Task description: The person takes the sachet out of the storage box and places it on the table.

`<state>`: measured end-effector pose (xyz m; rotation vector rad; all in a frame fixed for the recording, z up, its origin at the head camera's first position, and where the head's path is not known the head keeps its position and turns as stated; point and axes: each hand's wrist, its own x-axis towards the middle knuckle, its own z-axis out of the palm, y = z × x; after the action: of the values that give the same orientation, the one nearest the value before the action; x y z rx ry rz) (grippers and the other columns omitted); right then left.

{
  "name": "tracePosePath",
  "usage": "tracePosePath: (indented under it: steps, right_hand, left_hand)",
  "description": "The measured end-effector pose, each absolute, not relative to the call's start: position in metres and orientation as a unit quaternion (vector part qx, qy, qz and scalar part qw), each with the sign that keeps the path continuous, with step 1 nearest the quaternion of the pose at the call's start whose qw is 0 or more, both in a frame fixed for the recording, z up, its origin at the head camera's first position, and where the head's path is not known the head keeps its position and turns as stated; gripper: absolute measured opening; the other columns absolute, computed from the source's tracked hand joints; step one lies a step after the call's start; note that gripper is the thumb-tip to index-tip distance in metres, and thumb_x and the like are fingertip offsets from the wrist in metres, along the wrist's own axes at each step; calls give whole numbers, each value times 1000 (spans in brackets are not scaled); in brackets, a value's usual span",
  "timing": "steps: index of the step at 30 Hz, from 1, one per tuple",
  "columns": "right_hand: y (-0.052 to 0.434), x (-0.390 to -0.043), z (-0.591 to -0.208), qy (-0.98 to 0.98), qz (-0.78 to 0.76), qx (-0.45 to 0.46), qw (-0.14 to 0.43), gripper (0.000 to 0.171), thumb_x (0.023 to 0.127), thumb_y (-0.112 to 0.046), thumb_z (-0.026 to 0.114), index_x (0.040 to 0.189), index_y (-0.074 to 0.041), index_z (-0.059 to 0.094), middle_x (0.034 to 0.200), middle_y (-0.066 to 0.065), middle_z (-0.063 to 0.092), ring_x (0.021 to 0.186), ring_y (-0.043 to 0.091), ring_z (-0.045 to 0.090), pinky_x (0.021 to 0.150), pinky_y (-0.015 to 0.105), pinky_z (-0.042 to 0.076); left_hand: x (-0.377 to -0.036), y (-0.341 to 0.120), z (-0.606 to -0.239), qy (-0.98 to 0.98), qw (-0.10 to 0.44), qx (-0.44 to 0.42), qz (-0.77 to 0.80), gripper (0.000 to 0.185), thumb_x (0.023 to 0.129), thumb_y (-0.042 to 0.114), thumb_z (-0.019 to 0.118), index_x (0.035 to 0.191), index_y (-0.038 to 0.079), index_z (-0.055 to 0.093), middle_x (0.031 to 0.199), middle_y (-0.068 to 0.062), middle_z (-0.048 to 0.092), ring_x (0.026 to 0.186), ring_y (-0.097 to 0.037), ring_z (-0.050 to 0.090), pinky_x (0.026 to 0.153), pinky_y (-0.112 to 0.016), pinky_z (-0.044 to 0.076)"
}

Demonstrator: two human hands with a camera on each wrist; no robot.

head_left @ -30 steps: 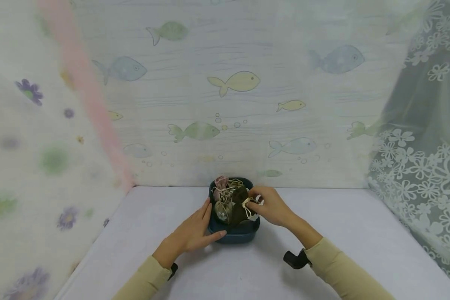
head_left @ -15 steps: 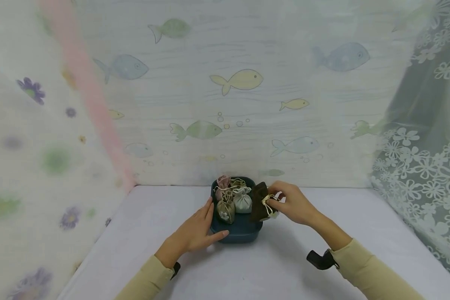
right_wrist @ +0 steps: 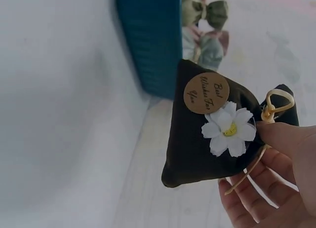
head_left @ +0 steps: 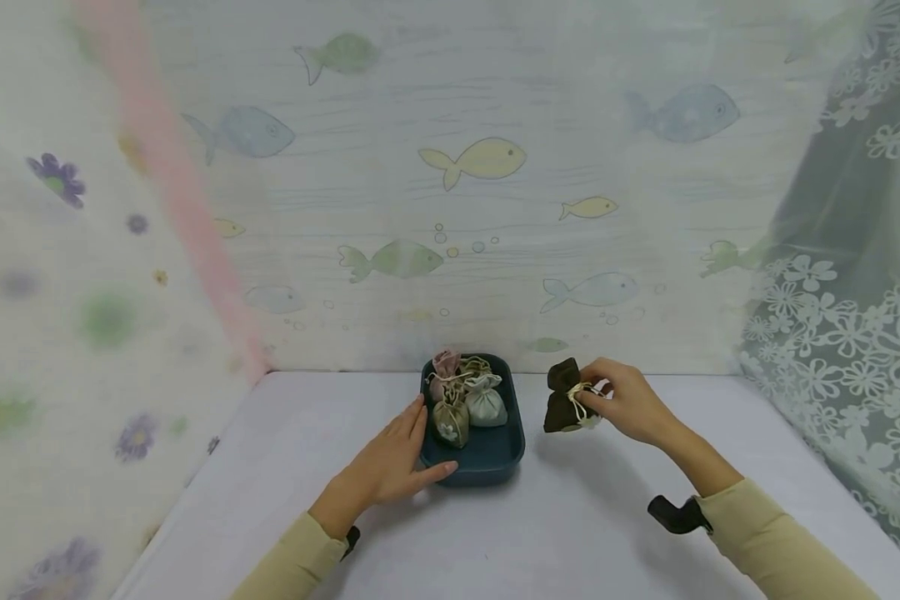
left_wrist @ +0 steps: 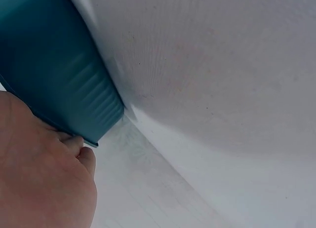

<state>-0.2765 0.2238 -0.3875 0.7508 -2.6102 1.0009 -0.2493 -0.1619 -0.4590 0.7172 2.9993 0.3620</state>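
Head view: the dark brown pouch (head_left: 564,398) is held just above the white table (head_left: 570,533), right of the blue tray (head_left: 487,454) and clear of it. Right hand (head_left: 626,400) pinches the pouch at its tied neck, fingers clamped on the cord; the right wrist view shows a white flower (right_wrist: 228,131) and a round tag (right_wrist: 206,93) on the pouch face. Inside the tray stand a grey pouch (head_left: 486,403), an olive pouch (head_left: 451,421) and a pink pouch (head_left: 443,367). Left hand (head_left: 390,462) lies against the tray's left wall, fingers straight and together, thumb at the front rim. Fish-print curtain (head_left: 480,167) hangs behind.
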Motion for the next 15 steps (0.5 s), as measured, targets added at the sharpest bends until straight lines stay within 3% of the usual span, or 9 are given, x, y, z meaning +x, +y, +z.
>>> tracePosePath:
  steps: [15]
  right_hand:
    - [249,-287,-396,-906,332,225,138,16,92,0,73,107,3,70,102,13,71,94,29,66,75,30,55]
  left_hand:
    - [-251,-162,-465,966,0,241,96,115,91,88,26,162,-1,14,172,-12,0,158,-25,8,125,-44,20]
